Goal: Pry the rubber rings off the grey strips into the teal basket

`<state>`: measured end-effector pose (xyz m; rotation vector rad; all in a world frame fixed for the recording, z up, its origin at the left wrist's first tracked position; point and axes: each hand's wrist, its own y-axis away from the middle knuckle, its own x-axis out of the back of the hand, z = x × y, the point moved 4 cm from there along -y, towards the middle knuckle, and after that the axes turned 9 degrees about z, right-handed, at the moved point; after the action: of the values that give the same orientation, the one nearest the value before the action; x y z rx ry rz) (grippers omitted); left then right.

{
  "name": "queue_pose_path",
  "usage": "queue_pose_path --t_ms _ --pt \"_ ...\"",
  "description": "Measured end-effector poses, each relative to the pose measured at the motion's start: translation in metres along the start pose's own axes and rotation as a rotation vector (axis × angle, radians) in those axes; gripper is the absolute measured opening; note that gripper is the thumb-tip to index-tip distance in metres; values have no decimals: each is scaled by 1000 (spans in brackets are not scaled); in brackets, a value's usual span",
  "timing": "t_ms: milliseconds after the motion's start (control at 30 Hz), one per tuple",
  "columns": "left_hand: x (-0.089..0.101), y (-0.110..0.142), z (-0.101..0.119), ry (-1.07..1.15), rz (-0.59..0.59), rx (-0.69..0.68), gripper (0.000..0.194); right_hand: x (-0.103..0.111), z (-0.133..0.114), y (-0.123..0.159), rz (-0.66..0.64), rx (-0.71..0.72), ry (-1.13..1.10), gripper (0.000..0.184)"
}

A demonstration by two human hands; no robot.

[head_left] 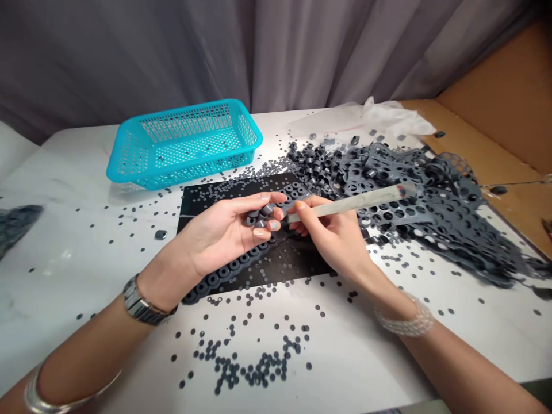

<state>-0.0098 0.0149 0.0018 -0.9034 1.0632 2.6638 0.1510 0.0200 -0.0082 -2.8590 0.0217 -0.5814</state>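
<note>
Black rings (261, 217): a small cluster, cradled in the left hand (222, 233) above the black mat (310, 253). Left fingers are half curled around the cluster, palm turned up; right hand (340, 238) has its fingers wrapped firmly around a pale stick (364, 199), also above the mat, one end near the left fingertips. Whether that end touches a ring cannot be told.

Handling, judged by eye: rings look rubbery, light, slightly springy, hard to break. Smooth outer walls may slip or roll; best pinched across the outside between thumb and forefinger, few at a time. Stick appears light and stiff; the shank near its working end gives the best control.

The ringed strip (235, 265) runs diagonally across the mat beneath both hands; probably bendy, best steadied by its long edges. Holed sheets (401, 213), right of the mat, look floppy and apt to snag. Small discs (252, 371), on the tabletop (99, 230) nearer than the mat, seem light enough to scatter.
</note>
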Motion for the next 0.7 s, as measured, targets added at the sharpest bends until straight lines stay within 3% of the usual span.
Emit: queue_pose_path --t_ms 367,533,700 --pt "1 -2 0 -185 15 -122 19 0 2 0 -14 -9 -21 34" --pt "11 -4 11 -738 149 -379 28 -5 5 2 -126 31 25 34" --pt "1 5 10 -1428 195 -675 23 -9 2 3 -194 115 112 34"
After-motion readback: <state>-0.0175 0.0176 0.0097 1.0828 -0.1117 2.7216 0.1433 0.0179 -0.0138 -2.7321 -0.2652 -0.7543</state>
